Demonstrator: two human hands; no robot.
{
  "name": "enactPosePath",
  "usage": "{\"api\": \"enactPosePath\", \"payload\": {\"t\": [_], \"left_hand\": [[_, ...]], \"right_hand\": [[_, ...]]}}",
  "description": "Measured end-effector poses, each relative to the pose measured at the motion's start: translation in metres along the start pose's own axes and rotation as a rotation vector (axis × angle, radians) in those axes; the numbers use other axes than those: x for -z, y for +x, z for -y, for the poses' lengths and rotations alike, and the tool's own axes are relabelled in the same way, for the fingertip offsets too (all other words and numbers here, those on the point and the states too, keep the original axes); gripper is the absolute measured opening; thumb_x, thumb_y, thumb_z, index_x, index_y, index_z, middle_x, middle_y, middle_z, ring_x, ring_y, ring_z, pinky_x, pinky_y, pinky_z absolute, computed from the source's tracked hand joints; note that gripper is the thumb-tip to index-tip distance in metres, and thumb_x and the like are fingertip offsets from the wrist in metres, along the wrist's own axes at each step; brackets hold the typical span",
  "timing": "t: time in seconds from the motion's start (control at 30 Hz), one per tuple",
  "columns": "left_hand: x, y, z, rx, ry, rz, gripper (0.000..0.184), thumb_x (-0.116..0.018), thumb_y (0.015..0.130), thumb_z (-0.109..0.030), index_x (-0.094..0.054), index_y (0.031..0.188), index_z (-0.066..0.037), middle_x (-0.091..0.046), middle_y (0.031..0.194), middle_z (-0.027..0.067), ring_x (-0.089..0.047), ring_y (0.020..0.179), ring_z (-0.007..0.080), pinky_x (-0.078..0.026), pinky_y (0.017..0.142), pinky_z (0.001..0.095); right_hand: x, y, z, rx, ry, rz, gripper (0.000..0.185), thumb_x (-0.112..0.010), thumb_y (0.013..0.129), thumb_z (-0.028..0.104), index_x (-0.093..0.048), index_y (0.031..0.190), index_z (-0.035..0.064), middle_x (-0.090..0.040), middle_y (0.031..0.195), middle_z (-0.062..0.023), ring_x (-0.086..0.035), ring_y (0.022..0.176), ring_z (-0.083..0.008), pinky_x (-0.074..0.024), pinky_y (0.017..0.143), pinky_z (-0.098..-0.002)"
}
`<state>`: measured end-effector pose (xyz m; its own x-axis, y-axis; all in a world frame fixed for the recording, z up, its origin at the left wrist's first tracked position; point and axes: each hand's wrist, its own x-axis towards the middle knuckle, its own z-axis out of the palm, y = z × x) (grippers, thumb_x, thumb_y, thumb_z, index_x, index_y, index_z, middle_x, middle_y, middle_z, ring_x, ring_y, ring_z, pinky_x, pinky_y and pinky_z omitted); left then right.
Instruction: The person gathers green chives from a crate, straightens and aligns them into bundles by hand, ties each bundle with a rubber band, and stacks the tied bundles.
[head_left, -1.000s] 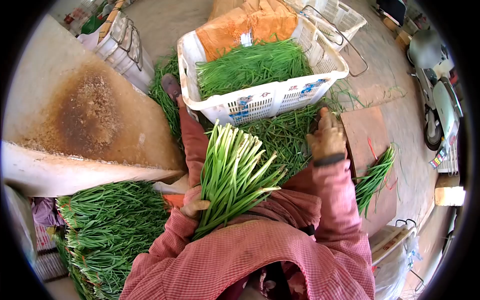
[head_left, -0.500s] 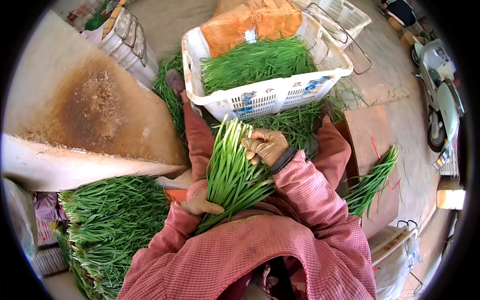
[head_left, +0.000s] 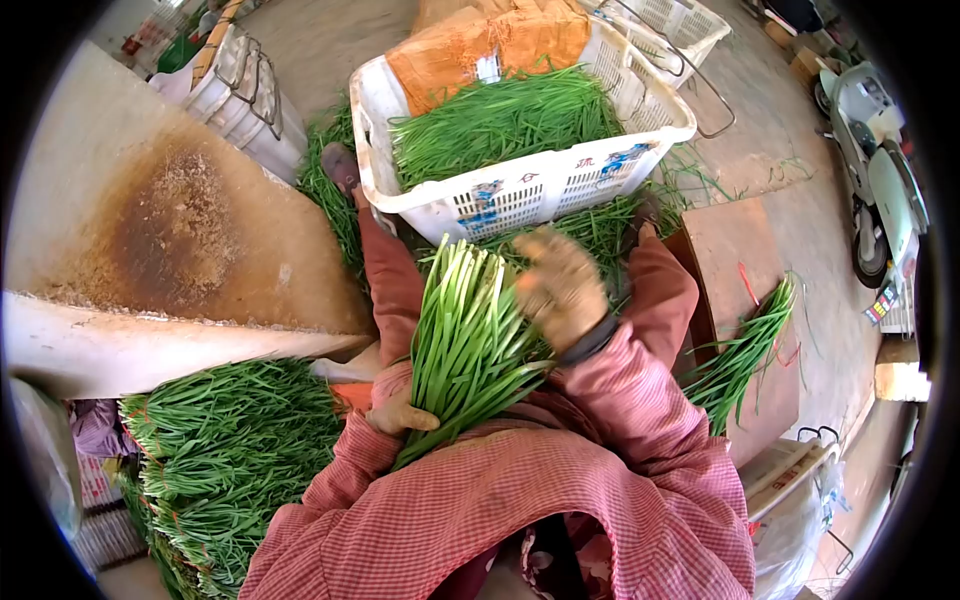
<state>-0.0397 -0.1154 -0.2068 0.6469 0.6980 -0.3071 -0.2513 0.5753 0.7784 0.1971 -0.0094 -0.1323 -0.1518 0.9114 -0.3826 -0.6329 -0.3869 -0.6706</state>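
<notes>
A bunch of garlic chives (head_left: 462, 340) with pale cut ends lies across my lap, ends pointing away from me. My left hand (head_left: 402, 412), gloved in tan, wraps the lower left side of the bunch with the thumb on top. To the right of the pale ends, my gloved right hand (head_left: 565, 290) is lifted and smeared by motion; its fingers look apart, with nothing seen between them. Beyond the bunch stands a white plastic crate (head_left: 520, 190) holding loose chives (head_left: 510, 120) and an orange sack (head_left: 490, 50).
Stacked tied chive bundles (head_left: 235, 460) lie at my left, below a stained slab (head_left: 190, 220). At my right, more chives (head_left: 745, 350) and red ties rest on a brown board (head_left: 740, 240). Loose chives cover the floor around my feet. A scooter (head_left: 885, 190) stands far right.
My right hand has come off the pale ends of the bunch and moved slightly right, its fingers loosening. The left hand keeps its hold. The view has shifted slightly.
</notes>
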Motion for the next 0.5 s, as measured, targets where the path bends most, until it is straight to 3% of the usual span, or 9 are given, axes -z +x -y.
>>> {"api": "enactPosePath", "payload": {"t": [0.03, 0.07, 0.13, 0.17, 0.23, 0.3, 0.37, 0.43, 0.5], "left_hand": [[0.003, -0.002, 0.005, 0.014, -0.007, -0.022, 0.095, -0.072, 0.053, -0.013, -0.020, 0.132, -0.005, -0.036, 0.128, 0.0116, -0.036, 0.117, 0.0240, -0.029, 0.098, 0.0334], [0.005, -0.004, 0.008, 0.031, -0.013, -0.040, 0.095, -0.072, 0.053, -0.012, -0.020, 0.132, -0.005, -0.036, 0.128, 0.0120, -0.037, 0.117, 0.0244, -0.029, 0.097, 0.0335], [0.010, -0.011, 0.009, 0.066, -0.007, -0.049, 0.093, -0.071, 0.053, -0.012, -0.021, 0.132, -0.005, -0.037, 0.128, 0.0122, -0.037, 0.116, 0.0249, -0.030, 0.097, 0.0333], [0.012, -0.010, 0.009, 0.092, 0.003, -0.064, 0.092, -0.070, 0.054, -0.011, -0.022, 0.132, -0.005, -0.038, 0.127, 0.0124, -0.038, 0.116, 0.0253, -0.031, 0.096, 0.0331], [0.011, -0.003, 0.006, -0.024, -0.058, -0.035, 0.088, -0.069, 0.055, -0.007, -0.025, 0.130, -0.006, -0.041, 0.124, 0.0120, -0.041, 0.113, 0.0252, -0.033, 0.095, 0.0342], [0.015, -0.001, 0.006, -0.018, -0.011, -0.044, 0.087, -0.069, 0.055, -0.007, -0.025, 0.130, -0.006, -0.041, 0.124, 0.0120, -0.041, 0.113, 0.0251, -0.033, 0.094, 0.0344], [0.016, -0.001, 0.005, -0.008, 0.029, -0.049, 0.087, -0.069, 0.055, -0.007, -0.025, 0.130, -0.006, -0.041, 0.124, 0.0119, -0.041, 0.113, 0.0250, -0.033, 0.094, 0.0345], [0.015, 0.001, 0.003, 0.010, 0.058, -0.044, 0.087, -0.069, 0.055, -0.006, -0.026, 0.130, -0.006, -0.041, 0.124, 0.0118, -0.041, 0.113, 0.0249, -0.033, 0.094, 0.0347], [0.014, 0.002, 0.000, 0.018, 0.092, -0.039, 0.087, -0.069, 0.055, -0.006, -0.026, 0.130, -0.006, -0.042, 0.124, 0.0118, -0.041, 0.113, 0.0249, -0.033, 0.094, 0.0348]], "right_hand": [[0.008, 0.010, 0.009, 0.183, -0.116, 0.009, 0.027, -0.065, 0.069, 0.010, -0.053, 0.093, 0.0065, -0.051, 0.106, -0.0094, -0.052, 0.077, -0.0210, -0.0451, 0.076, -0.0373], [0.025, 0.023, 0.022, 0.440, -0.437, 0.005, 0.023, -0.063, 0.070, 0.010, -0.054, 0.091, 0.0061, -0.053, 0.103, -0.0104, -0.053, 0.079, -0.0235, -0.0454, 0.075, -0.0375], [0.074, 0.044, 0.050, 0.911, -1.473, -0.307, 0.015, -0.061, 0.073, 0.010, -0.056, 0.086, 0.0052, -0.057, 0.097, -0.0124, -0.056, 0.081, -0.0283, -0.0458, 0.071, -0.0378], [0.097, 0.047, 0.056, 0.893, -1.788, -0.517, 0.011, -0.060, 0.075, 0.010, -0.057, 0.084, 0.0048, -0.059, 0.093, -0.0134, -0.057, 0.082, -0.0307, -0.0460, 0.070, -0.0380], [0.128, 0.032, 0.042, 0.623, -1.891, -0.801, 0.028, -0.056, 0.079, 0.023, -0.051, 0.101, 0.0071, -0.056, 0.089, -0.0170, -0.053, 0.086, -0.0309, -0.0450, 0.072, -0.0427], [0.155, -0.013, 0.014, 0.575, -1.656, -0.428, 0.028, -0.060, 0.077, 0.019, -0.055, 0.103, 0.0094, -0.058, 0.080, -0.0130, -0.057, 0.072, -0.0262, -0.0480, 0.060, -0.0370], [0.122, -0.061, -0.013, 0.595, -0.931, -0.074, 0.033, -0.063, 0.075, 0.014, -0.056, 0.106, 0.0109, -0.060, 0.071, -0.0116, -0.058, 0.060, -0.0213, -0.0484, 0.052, -0.0293], [0.064, -0.087, 0.000, 0.453, -1.238, -0.111, 0.040, -0.065, 0.073, 0.009, -0.053, 0.111, 0.0121, -0.060, 0.068, -0.0108, -0.058, 0.056, -0.0176, -0.0483, 0.049, -0.0249], [0.076, -0.063, -0.025, 0.422, -1.217, 0.214, 0.033, -0.061, 0.076, 0.014, -0.055, 0.109, 0.0124, -0.061, 0.069, -0.0093, -0.058, 0.057, -0.0178, -0.0488, 0.050, -0.0265]]}}
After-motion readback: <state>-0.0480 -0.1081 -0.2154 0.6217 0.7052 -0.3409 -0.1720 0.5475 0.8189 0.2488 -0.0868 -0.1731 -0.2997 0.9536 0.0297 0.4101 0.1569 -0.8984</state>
